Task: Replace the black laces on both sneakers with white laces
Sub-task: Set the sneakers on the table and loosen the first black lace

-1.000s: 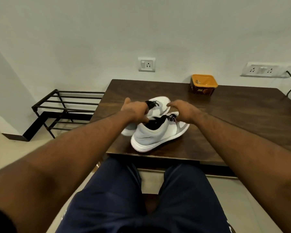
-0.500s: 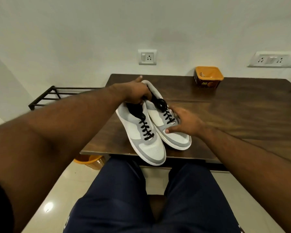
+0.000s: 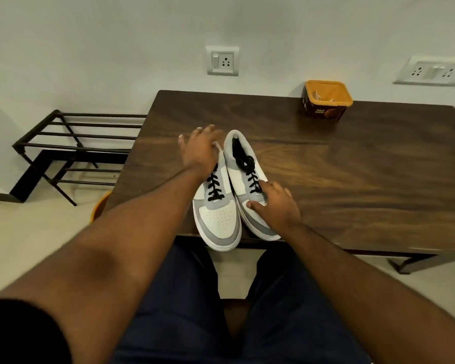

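Sneakers set down, black laces not yet touched.

You had both sneakers side by side at the near edge of the table (image 3: 352, 164), just below the middle of the frame, toes toward you and slightly over the edge: the left sneaker (image 3: 218, 219) and the right sneaker (image 3: 247, 177), each fully threaded with black laces (image 3: 213, 185). Your left hand (image 3: 200, 151) lay over the left sneaker's heel end, fingers spread and straight, gripping nothing. Your right hand (image 3: 275, 203) rested on the right sneaker's toe, fingers relaxed, near its lowest lace rows. By my judgement the unlacing had not begun; the next move called for finding a knot or lace end. No white laces showed. The orange tub (image 3: 326, 101), upper right, stood open; its contents were too small to tell.
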The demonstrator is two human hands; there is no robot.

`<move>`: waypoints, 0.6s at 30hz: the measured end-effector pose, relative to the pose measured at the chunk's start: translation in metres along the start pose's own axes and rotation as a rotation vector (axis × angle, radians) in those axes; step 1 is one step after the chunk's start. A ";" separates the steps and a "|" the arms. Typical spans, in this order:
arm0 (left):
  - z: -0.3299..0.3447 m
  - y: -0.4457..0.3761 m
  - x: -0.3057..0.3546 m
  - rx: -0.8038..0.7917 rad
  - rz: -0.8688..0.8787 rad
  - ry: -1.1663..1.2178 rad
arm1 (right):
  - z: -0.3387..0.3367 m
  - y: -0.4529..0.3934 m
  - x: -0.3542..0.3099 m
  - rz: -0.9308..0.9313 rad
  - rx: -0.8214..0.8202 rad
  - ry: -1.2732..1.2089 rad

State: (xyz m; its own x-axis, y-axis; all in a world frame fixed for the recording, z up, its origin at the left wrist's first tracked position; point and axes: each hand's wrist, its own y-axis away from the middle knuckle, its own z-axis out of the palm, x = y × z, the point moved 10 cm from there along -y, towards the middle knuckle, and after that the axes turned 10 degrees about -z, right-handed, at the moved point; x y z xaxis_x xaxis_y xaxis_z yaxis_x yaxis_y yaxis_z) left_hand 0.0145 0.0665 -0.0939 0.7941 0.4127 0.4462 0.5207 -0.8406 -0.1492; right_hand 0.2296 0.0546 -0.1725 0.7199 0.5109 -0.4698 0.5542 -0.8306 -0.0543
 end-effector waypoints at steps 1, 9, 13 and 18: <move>-0.006 0.011 -0.016 0.077 -0.113 0.187 | 0.000 0.002 0.000 0.009 0.015 0.004; 0.051 0.098 -0.039 -0.166 -0.169 0.385 | -0.001 0.014 -0.008 0.051 0.046 0.017; 0.035 0.094 -0.055 -0.114 -0.166 0.409 | 0.001 0.029 -0.020 0.055 0.032 0.025; 0.024 0.096 -0.064 -0.117 -0.178 0.323 | 0.004 0.049 -0.030 0.085 0.050 0.037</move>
State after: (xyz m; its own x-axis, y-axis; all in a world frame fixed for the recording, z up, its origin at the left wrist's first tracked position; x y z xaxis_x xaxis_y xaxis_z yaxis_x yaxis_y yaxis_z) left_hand 0.0206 -0.0322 -0.1579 0.5450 0.4396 0.7140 0.5872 -0.8080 0.0492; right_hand 0.2334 -0.0018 -0.1644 0.7789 0.4452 -0.4418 0.4696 -0.8808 -0.0596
